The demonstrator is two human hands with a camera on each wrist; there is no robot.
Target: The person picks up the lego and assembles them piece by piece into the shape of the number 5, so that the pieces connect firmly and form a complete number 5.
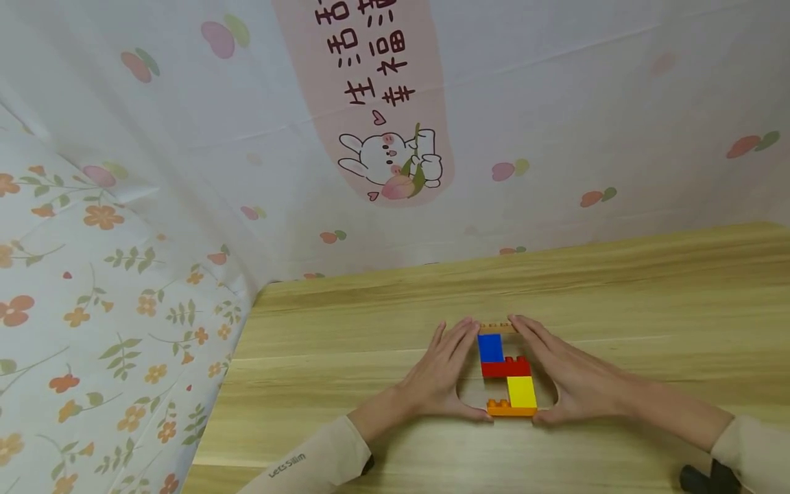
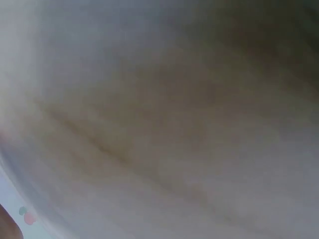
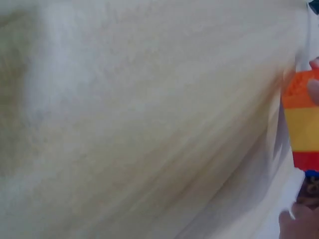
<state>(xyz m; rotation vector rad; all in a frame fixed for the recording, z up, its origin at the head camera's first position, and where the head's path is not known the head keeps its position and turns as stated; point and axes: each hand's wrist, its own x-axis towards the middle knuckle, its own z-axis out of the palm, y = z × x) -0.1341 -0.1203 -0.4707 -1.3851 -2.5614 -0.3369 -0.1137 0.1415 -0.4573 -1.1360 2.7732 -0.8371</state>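
Between the two hands stands an S-shaped stack of toy building blocks (image 1: 521,392). From the near end it runs orange, yellow, red, blue and a tan-orange studded block at the far end. My left hand (image 1: 439,374) spans its left side, thumb at the near orange block (image 1: 512,412), fingertips at the far block (image 1: 496,328). My right hand (image 1: 577,377) mirrors this on the right side, holding the same two ends. The right wrist view catches the orange, yellow and red blocks (image 3: 305,129) at its edge, with fingertips (image 3: 298,224) below. Sleeve cloth fills most of the left wrist view.
The wood-grain table (image 1: 345,315) lies under the hands. Behind it hangs a white printed cloth (image 1: 524,89) with a rabbit picture, and a floral cloth (image 1: 123,329) covers the left side. A black object (image 1: 710,477) shows by the right sleeve.
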